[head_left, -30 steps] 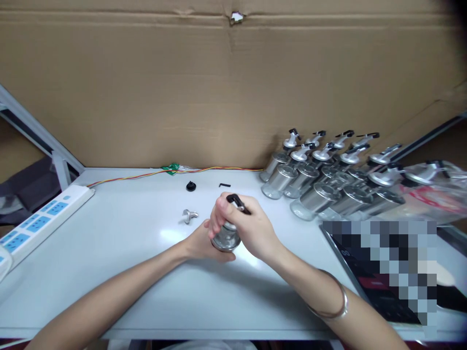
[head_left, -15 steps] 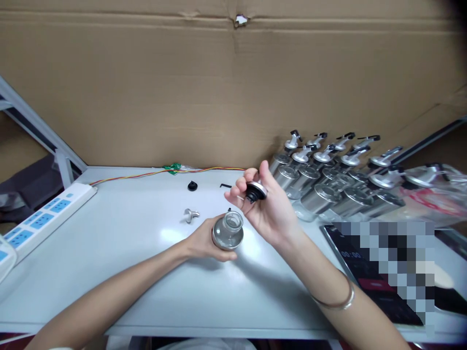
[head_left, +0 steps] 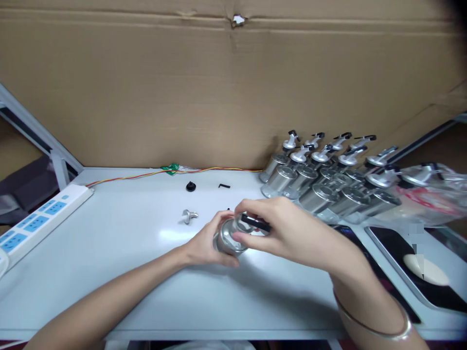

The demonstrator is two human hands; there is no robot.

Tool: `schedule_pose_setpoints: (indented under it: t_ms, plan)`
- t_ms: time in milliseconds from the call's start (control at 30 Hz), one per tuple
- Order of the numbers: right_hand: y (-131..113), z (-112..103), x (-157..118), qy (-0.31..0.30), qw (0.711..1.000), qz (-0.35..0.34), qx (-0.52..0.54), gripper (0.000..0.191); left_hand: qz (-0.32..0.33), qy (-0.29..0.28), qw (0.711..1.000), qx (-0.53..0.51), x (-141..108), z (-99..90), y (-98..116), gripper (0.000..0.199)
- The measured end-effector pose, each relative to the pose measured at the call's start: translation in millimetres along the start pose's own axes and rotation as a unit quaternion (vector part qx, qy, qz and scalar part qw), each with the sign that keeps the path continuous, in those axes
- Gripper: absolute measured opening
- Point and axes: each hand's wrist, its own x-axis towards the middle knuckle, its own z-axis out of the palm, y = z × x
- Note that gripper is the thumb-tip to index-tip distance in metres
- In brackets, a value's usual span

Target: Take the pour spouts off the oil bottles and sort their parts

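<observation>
My left hand (head_left: 204, 243) grips a small glass-and-steel bottle (head_left: 228, 238) tilted just above the white table (head_left: 127, 272). My right hand (head_left: 288, 228) holds a silver pourer cap with a black lever (head_left: 251, 222) against the bottle's mouth. A loose silver spout part (head_left: 189, 215) lies just left of my hands. Farther back on the table sit a small round black part (head_left: 190, 186) and a short black bent piece (head_left: 224, 185).
Several capped bottles (head_left: 328, 180) are packed together at the back right, beside a clear plastic bag (head_left: 434, 194). A white power strip (head_left: 32, 226) lies at the left edge. Coloured wires (head_left: 153, 172) run along the cardboard wall (head_left: 219, 87). Dark trays (head_left: 412, 267) lie at the right.
My right hand took the cap off the bottle, raised it up and to the right, then brought it back down onto the bottle's mouth. My left hand kept hold of the bottle.
</observation>
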Motion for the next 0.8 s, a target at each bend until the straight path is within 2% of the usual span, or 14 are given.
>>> schedule_pose_setpoints:
  t_ms: [67, 167, 300, 400, 500, 633, 800]
  plan:
    - [8.6, -8.4, -2.6, -0.001, 1.000, 0.011, -0.022, 0.019, 0.008, 0.005, 1.000, -0.001, -0.4, 0.3, -2.7, 0.094]
    - [28.2, -27.4, -6.4, -0.006, 0.997, 0.047, -0.066, 0.025, 0.011, 0.008, 1.000, 0.005, -0.9, 0.2, -3.9, 0.088]
    - [50.3, -51.6, -12.8, -0.016, 0.982, 0.143, -0.123, 0.026, -0.004, 0.005, 1.000, 0.022, -2.0, -0.4, -2.5, 0.077]
    - [60.4, -63.4, -19.0, 0.004, 0.966, 0.209, -0.153, 0.024, -0.007, 0.002, 0.999, 0.033, -2.9, -0.9, -2.2, 0.071]
    - [68.9, -69.8, -23.0, 0.032, 0.948, 0.263, -0.174, 0.025, -0.008, -0.003, 0.999, 0.038, -3.2, -1.2, -2.0, 0.065]
    - [76.7, -73.0, -22.1, 0.040, 0.932, 0.309, -0.187, 0.028, -0.006, -0.007, 0.999, 0.047, -2.7, -1.3, 0.6, 0.058]
    - [86.4, -74.2, -22.1, 0.043, 0.921, 0.318, -0.222, 0.035, -0.008, -0.002, 0.999, 0.052, -2.4, 0.3, 4.6, 0.052]
